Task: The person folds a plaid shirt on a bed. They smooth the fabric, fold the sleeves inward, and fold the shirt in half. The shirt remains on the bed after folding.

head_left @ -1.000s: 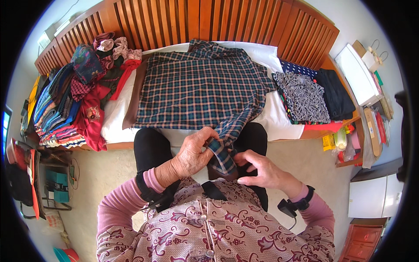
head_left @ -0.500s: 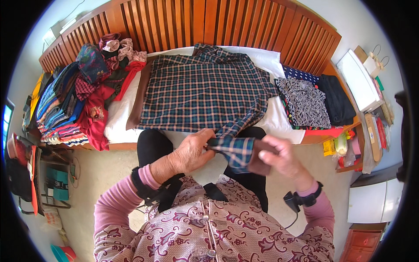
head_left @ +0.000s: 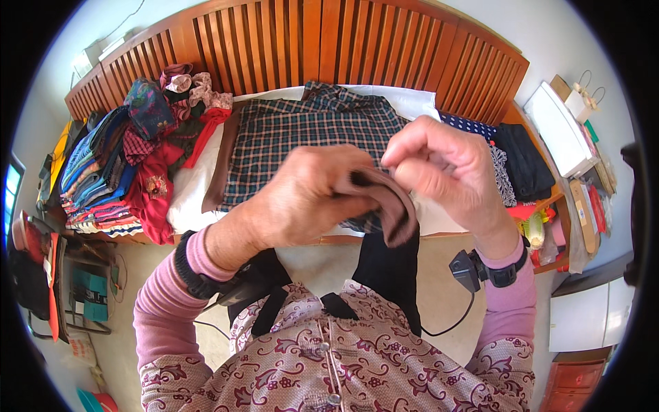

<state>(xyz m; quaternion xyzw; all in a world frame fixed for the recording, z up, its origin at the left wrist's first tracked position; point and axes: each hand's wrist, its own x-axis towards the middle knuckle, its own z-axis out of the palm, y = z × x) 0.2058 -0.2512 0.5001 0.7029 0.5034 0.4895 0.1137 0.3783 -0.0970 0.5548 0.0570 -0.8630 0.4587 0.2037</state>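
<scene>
A dark green plaid shirt [head_left: 295, 130] with brown lining lies spread on the white sheet. One of its sleeves is lifted toward me, and its brown cuff [head_left: 399, 216] hangs curled open between my hands. My left hand [head_left: 305, 192] is closed on this sleeve end, its fingers partly blurred. Beside the cuff's upper edge, my right hand [head_left: 449, 178] has thumb and forefinger bent together in a pinch. Whatever lies between those fingertips is too small to make out. My hands cover part of the shirt's right side.
Folded clothes [head_left: 96, 178] are stacked at the left, with a loose red garment [head_left: 149, 199] beside them. Dark folded trousers [head_left: 523, 161] lie at the right, near a patterned garment [head_left: 499, 172]. A slatted wooden headboard [head_left: 288, 48] runs behind the white sheet [head_left: 185, 196].
Both hands have risen toward me, bringing the cuff up with them. The left hand has shifted onto the cuff end; the right has let go of its broad hold and now pinches.
</scene>
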